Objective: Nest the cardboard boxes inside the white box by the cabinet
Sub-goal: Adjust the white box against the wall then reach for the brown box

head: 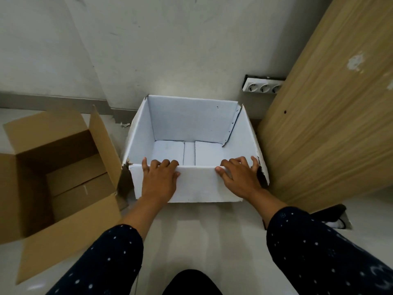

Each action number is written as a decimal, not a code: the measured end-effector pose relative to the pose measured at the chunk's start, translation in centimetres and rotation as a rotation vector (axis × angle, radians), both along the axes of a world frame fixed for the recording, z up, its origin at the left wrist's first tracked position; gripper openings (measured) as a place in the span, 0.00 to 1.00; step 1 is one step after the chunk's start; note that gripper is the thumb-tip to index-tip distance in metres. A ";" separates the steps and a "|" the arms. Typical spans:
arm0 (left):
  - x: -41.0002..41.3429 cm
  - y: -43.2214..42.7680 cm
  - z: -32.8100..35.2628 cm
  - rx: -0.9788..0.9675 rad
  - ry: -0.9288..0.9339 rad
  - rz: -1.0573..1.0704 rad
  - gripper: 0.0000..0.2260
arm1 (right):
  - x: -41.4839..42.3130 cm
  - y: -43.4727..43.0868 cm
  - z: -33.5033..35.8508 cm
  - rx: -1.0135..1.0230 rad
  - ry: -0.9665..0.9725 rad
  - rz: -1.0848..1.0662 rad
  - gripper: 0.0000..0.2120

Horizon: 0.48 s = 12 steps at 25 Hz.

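White box [189, 184] stands open on the floor [191, 231], just beside the wooden cabinet [331, 124] at its right. Both arms reach forward; the left hand [160, 177] and right hand [239, 175] each clasp the near rim, fingers curled inside, thumbs on the outer wall. An open cardboard box [59, 179] sits left of it.

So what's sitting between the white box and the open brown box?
Nothing: the head view shows only the brown box's raised flap leaning toward the white box, then dark shadowed floor.
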<state>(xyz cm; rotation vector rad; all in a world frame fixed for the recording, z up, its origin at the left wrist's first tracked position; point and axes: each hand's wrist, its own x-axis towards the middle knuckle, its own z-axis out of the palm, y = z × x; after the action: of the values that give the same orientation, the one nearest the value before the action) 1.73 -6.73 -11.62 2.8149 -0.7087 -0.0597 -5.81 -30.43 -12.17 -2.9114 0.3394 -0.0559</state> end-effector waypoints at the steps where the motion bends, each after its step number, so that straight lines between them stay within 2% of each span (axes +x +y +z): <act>1: 0.1 0.3 0.0 0.007 -0.015 0.000 0.13 | 0.0 0.4 0.1 -0.004 -0.019 0.001 0.19; 5: 0.0 1.8 -0.5 0.010 -0.137 0.073 0.13 | -0.5 3.1 -1.3 -0.087 -0.127 0.070 0.18; 8: 0.2 1.0 -0.4 0.026 -0.048 0.067 0.12 | -0.2 2.3 -1.6 -0.121 -0.144 0.043 0.13; 12: 0.7 0.3 1.1 0.011 0.078 -0.011 0.15 | -0.6 0.8 -0.6 -0.127 -0.088 0.047 0.15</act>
<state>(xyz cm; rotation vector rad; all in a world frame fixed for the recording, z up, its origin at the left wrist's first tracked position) 2.40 -6.47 -10.55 2.8023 -0.7076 -0.1753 -6.45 -29.62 -12.81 -3.0288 0.2625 -0.2043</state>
